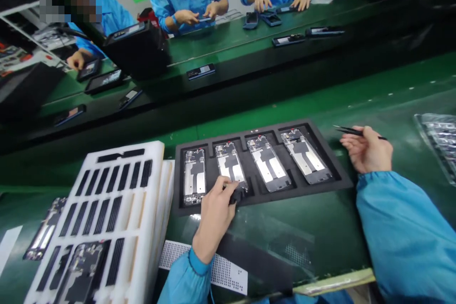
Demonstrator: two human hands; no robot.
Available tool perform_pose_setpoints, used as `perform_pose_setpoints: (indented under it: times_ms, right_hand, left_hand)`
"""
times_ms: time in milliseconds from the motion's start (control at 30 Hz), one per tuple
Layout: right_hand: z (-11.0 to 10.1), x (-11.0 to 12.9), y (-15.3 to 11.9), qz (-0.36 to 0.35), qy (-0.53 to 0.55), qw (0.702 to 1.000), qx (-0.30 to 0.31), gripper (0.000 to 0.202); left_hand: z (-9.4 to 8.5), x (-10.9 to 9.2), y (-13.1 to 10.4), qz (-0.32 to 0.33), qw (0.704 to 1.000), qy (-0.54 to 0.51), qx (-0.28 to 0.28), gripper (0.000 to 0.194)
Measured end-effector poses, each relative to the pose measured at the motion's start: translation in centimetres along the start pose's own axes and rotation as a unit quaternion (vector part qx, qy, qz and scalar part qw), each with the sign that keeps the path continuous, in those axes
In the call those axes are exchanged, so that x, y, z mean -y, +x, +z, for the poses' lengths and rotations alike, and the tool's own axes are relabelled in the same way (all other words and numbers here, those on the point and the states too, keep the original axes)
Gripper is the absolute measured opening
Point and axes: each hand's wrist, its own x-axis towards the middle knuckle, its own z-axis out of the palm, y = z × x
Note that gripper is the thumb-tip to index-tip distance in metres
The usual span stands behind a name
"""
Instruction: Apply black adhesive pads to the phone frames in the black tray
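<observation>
Opened phone bodies with bare circuit boards lie in a black foam tray. My left hand is over the lower end of the second phone body from the left. Its fingers are pinched together on a small black part, which they partly hide. To the right of the tray, my right hand is closed around black tweezers, their tips pointing left. Beside the left hand is the leftmost phone body; further right are a third and a fourth.
White foam trays holding black strips are stacked at left, with another phone body on top. A dotted white sheet lies near me. Phones sit along the dark conveyor; co-workers in blue handle devices beyond it. Clear packaging is at right.
</observation>
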Motion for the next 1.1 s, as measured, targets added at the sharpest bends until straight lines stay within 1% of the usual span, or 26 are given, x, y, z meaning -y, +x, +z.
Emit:
perform_pose_setpoints:
  times_ms: [100,167,233,367,567,733,867,1000,1100]
  right_hand:
    - [0.1,0.6,-0.1,0.128,0.025,0.991,0.006,0.029]
    - [0.1,1.0,-0.4,0.165,0.041,0.985,0.005,0.029]
    - [0.1,1.2,-0.6,0.181,0.054,0.982,0.010,0.031]
    - [0.2,1.0,-1.0,0.175,0.077,0.981,0.023,0.035]
    - [0.2,1.0,-1.0,0.172,0.091,0.980,0.039,0.040]
    - [0.5,1.5,-1.0,0.177,0.086,0.980,0.034,0.041]
    - [0.6,1.7,-1.0,0.179,0.080,0.980,0.031,0.045]
    - [0.4,1.7,-1.1,0.177,0.081,0.980,0.032,0.042]
    - [0.4,1.6,-1.1,0.172,0.082,0.981,0.037,0.042]
  left_hand:
    - [-0.1,0.2,0.1,-0.009,1.000,-0.020,0.014,0.046]
    - [0.1,0.3,0.1,-0.011,0.999,-0.042,0.018,0.037]
    - [0.2,0.3,0.2,-0.018,0.998,-0.051,0.017,0.031]
    - [0.2,0.0,0.5,-0.040,0.997,-0.071,0.016,0.024]
    - [-0.5,-0.3,1.3,-0.070,0.992,-0.096,0.031,0.010]
    - [-0.7,0.1,1.5,-0.087,0.986,-0.132,0.047,0.010]
    - [-0.9,0.5,1.4,-0.095,0.985,-0.135,0.051,0.011]
    - [-1.1,0.6,1.4,-0.093,0.983,-0.150,0.054,0.012]
    - [-0.9,0.6,1.5,-0.095,0.985,-0.134,0.050,0.010]
